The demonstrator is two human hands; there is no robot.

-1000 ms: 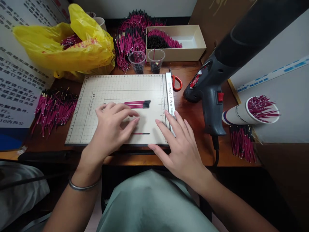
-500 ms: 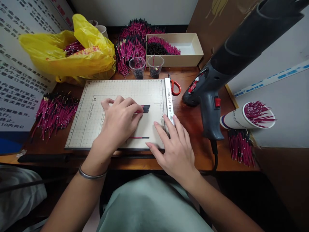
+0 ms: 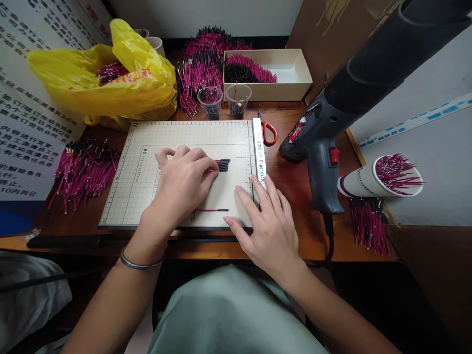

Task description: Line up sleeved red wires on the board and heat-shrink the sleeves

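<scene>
Several wires (image 3: 222, 164) under left hand (image 3: 183, 183) fingertips.

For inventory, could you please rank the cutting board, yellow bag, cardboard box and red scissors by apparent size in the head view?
1. cutting board
2. yellow bag, nearly as large; it sits farther back, so unsure
3. cardboard box
4. red scissors

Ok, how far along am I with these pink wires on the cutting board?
Done: hard to say; wires sit in the box and paper cup, perhaps finished. In hand: your left hand presses a small row of wires on the board; one wire lies loose. Left: likely plenty, judging by the pile on the left.
</scene>
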